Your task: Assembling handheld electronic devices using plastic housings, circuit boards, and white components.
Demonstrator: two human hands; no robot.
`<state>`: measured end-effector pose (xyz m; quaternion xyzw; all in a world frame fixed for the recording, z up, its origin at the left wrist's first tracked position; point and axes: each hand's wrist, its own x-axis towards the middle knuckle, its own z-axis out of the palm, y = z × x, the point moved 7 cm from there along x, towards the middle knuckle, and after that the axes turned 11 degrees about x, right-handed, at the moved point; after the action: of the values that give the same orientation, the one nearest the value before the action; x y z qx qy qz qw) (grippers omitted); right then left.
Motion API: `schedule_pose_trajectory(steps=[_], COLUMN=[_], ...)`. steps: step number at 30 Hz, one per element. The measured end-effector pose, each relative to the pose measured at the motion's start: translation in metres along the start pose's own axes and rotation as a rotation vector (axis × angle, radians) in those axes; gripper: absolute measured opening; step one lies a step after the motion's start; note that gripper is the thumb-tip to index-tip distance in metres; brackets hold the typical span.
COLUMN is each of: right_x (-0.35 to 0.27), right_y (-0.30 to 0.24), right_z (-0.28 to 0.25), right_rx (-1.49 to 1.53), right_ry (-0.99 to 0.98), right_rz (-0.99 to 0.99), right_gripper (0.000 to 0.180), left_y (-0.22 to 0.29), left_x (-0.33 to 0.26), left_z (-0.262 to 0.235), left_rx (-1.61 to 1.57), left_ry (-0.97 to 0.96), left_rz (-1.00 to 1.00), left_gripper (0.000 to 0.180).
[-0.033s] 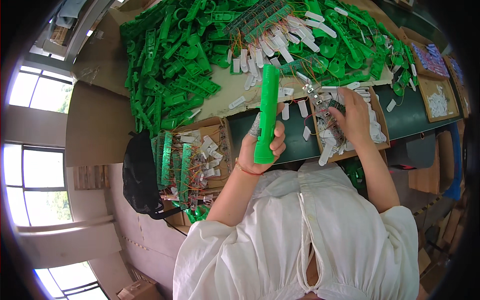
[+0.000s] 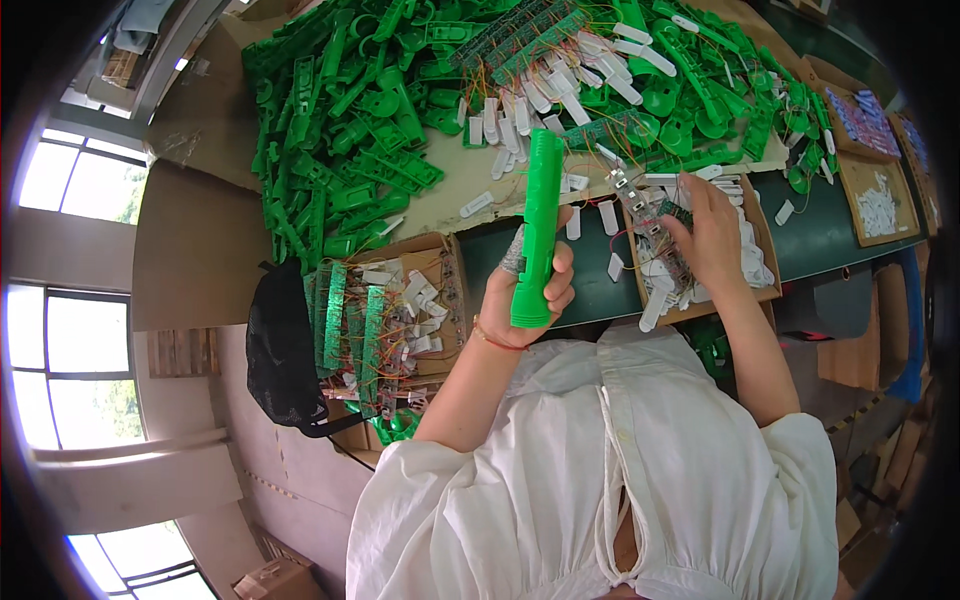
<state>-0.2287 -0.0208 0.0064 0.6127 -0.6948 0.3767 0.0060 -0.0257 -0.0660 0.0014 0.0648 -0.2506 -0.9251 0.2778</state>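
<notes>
A white top fills the near foreground. Just past it, the left grip [image 2: 498,305] wraps around a green tube-shaped shell [image 2: 541,215], whose flared end is toward the person. The right grip [image 2: 714,248] is at a strip of circuit boards [image 2: 652,225] over a carton [image 2: 740,302] of white pieces [image 2: 750,250]; whether it pinches the strip, I cannot tell. Behind them runs the dark green counter [image 2: 592,285], then heaped green plastic parts [image 2: 350,130]; far left, windows [image 2: 90,345].
</notes>
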Motion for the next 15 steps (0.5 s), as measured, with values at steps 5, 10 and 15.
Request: schedule_pose_trajectory(steps=[5,10,15], right_x=[0.000,-0.005,-0.010], right_y=[-0.007,-0.029,-0.022], right_z=[-0.005,0.008,0.017], right_rx=[0.077,-0.036,0.048], right_ry=[0.095,0.026,-0.061], right_rz=[-0.047,-0.165,-0.107], right_gripper=[0.038,0.029,0.028], left_y=[0.003,0.002,0.002], left_x=[-0.001,-0.002,-0.002], left_z=[0.001,0.004,0.006], left_rx=[-0.165,-0.448,-0.461], left_ry=[-0.069,-0.210,-0.242], left_rz=[0.004,-0.006,0.020], left_gripper=[0.050,0.045,0.037])
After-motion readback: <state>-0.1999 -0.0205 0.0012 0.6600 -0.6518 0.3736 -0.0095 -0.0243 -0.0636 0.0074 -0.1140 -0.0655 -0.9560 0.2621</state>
